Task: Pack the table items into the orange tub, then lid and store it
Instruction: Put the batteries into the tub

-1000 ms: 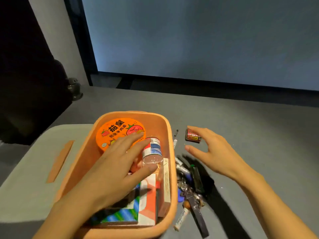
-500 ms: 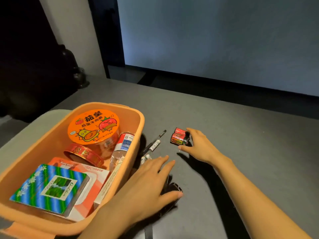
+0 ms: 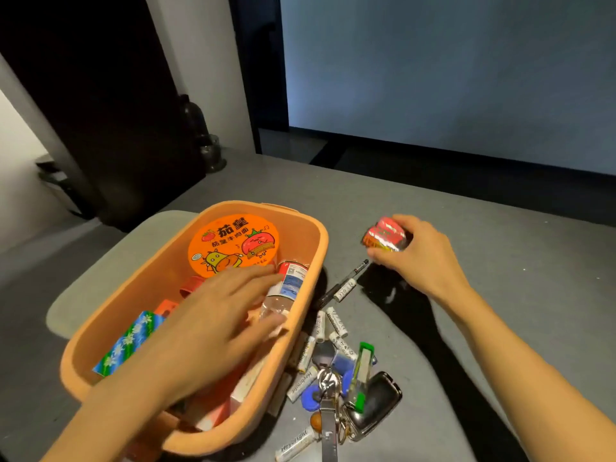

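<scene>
grey table (image 3: 500,255) in a dim room, pale wall behind, with the orange tub (image 3: 321,248) at its left, partly on a pale grey slab (image 3: 100,281), likely the lid. packing step, roughly midway. already inside: noodle cup (image 3: 230,241), bottle (image 3: 293,278), blue-green box (image 3: 128,343), more boxes half hidden under the arm.

reaches into the tub with the left hand (image 3: 206,331), fingers straight and spread above the bottle, holding nothing; cannot tell whether touching it. grips a red battery pack (image 3: 383,235) in the curled right hand (image 3: 423,261), right of the tub, seemingly just off the table.

left out beside the tub: 1 pen (image 3: 350,276), several white batteries (image 3: 335,323), a key bunch (image 3: 328,385) with a black car key (image 3: 376,403).

next, by judgement: carry the pack left over the rim, set it in a gap near the bottle, left hand out of the way first. afterwards, scoop the loose batteries together, since likely to roll.
</scene>
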`<state>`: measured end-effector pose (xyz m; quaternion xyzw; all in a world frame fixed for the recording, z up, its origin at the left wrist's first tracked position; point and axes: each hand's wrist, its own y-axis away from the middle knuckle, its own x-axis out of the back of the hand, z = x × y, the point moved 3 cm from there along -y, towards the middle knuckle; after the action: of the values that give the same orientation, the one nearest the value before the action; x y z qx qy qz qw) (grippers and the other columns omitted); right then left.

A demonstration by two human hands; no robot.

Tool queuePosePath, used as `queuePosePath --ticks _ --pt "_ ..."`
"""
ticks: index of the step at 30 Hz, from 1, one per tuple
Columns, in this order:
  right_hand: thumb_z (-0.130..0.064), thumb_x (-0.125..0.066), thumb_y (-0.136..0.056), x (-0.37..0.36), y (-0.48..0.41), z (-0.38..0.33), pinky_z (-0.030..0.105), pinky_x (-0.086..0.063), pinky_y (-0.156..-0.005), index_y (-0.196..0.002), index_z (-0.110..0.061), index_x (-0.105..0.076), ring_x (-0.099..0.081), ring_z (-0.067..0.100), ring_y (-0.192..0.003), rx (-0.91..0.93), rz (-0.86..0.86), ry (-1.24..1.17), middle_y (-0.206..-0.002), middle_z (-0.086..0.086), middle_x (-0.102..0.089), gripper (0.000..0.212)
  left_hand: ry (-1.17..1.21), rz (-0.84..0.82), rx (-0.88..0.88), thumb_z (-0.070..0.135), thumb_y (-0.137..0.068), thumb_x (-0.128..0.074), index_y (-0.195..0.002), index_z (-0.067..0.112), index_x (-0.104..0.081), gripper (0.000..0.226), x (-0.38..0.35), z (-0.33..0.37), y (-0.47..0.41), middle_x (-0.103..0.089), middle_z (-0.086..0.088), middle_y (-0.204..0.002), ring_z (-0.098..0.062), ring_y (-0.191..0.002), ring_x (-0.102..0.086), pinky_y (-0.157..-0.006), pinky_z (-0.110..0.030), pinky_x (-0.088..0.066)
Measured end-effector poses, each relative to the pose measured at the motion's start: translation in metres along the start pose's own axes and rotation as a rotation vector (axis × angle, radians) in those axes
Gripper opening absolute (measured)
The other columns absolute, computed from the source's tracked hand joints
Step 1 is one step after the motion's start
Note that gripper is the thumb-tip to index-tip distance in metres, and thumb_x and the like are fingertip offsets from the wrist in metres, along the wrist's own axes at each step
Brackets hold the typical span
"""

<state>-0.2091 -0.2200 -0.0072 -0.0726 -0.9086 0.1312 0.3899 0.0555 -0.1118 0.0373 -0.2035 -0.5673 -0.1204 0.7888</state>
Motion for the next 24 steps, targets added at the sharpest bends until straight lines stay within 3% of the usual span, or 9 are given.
queuePosePath --ticks 2,4,6,9,13,16,18,21,24 --pt "-0.052 -0.075 -0.062 0.008 0.001 -0.044 0.021 -0.034 -0.076 -0.124 -0.02 -0.05 -0.05 0.011 -0.095 0.089 0.029 0.005 -0.114 -0.002 -0.057 0.075 -0.007 0.024 0.044 0.07 -0.079 -0.023 -0.132 0.033 -0.042 0.067 0.007 -0.029 0.004 -0.045 0.014 -0.135 0.003 -0.119 -0.035 -0.103 -0.022 -0.025" --pt "-0.06 -0.071 -0.057 0.002 0.011 -0.089 0.024 -0.039 -0.078 -0.124 -0.022 -0.048 -0.053 0.014 -0.101 0.142 -0.048 0.034 -0.115 -0.003 -0.057 0.081 -0.01 0.036 0.087 0.068 -0.081 -0.029 -0.13 0.031 -0.045 0.064 0.013 -0.054 0.008 -0.05 0.01 -0.132 -0.002 -0.119 -0.041 -0.103 -0.025 -0.03" --pt "-0.065 -0.069 -0.056 -0.016 0.025 -0.125 0.032 -0.042 -0.078 -0.112 -0.027 -0.052 -0.053 0.014 -0.093 0.228 -0.167 0.152 -0.105 -0.007 -0.059 0.07 0.004 0.031 0.11 0.067 -0.078 -0.029 -0.129 0.028 -0.048 0.066 0.016 -0.075 0.011 -0.052 0.008 -0.13 -0.008 -0.12 -0.045 -0.105 -0.034 -0.035" --pt "-0.066 -0.068 -0.059 -0.055 0.044 -0.15 0.035 -0.029 -0.077 -0.095 -0.027 -0.053 -0.048 0.016 -0.088 0.309 -0.297 0.399 -0.093 -0.007 -0.056 0.055 -0.009 0.002 0.062 0.068 -0.077 -0.027 -0.127 0.025 -0.051 0.07 0.018 -0.098 0.015 -0.054 0.004 -0.131 -0.013 -0.122 -0.046 -0.108 -0.048 -0.032" --pt "-0.065 -0.065 -0.064 -0.088 0.053 -0.149 0.04 -0.023 -0.088 -0.106 -0.02 -0.052 -0.048 0.021 -0.102 0.263 -0.409 0.602 -0.104 -0.001 -0.057 0.063 0.005 -0.013 -0.004 0.064 -0.08 -0.03 -0.126 0.022 -0.052 0.066 0.018 -0.124 0.017 -0.05 -0.001 -0.135 -0.018 -0.126 -0.043 -0.107 -0.052 -0.031" --pt "-0.07 -0.061 -0.065 -0.096 0.051 -0.151 0.042 -0.021 -0.092 -0.108 -0.026 -0.052 -0.049 0.018 -0.104 0.173 -0.47 0.5 -0.107 -0.005 -0.059 0.062 0.028 -0.009 -0.02 0.066 -0.08 -0.03 -0.13 0.026 -0.046 0.067 0.015 -0.145 0.015 -0.039 -0.001 -0.143 -0.019 -0.131 -0.035 -0.108 -0.051 -0.029" --pt "-0.074 -0.051 -0.069 -0.095 0.05 -0.148 0.043 -0.017 -0.095 -0.107 -0.033 -0.053 -0.05 0.013 -0.105 0.085 -0.411 0.401 -0.106 -0.011 -0.061 0.056 0.083 -0.023 0.045 0.073 -0.078 -0.027 -0.136 0.034 -0.035 0.07 0.009 -0.159 0.014 -0.027 0.001 -0.149 -0.021 -0.137 -0.024 -0.111 -0.05 -0.025" --pt "-0.059 -0.04 -0.087 -0.088 0.056 -0.135 0.048 -0.001 -0.104 -0.105 -0.031 -0.058 -0.048 0.011 -0.113 0.023 -0.289 0.421 -0.102 -0.011 -0.063 0.038 0.194 -0.072 0.117 0.085 -0.068 -0.022 -0.138 0.044 -0.02 0.081 -0.001 -0.169 0.013 -0.013 0.004 -0.154 -0.017 -0.142 -0.007 -0.114 -0.048 -0.016" --pt "-0.044 -0.035 -0.095 -0.09 0.064 -0.13 0.045 0.01 -0.105 -0.099 -0.025 -0.066 -0.033 0.005 -0.128 0.009 -0.363 0.405 -0.11 -0.01 -0.064 0.037 0.199 -0.073 0.097 0.086 -0.065 -0.016 -0.139 0.042 -0.02 0.087 -0.003 -0.165 0.012 -0.012 -0.001 -0.155 -0.01 -0.141 -0.003 -0.116 -0.046 -0.01"
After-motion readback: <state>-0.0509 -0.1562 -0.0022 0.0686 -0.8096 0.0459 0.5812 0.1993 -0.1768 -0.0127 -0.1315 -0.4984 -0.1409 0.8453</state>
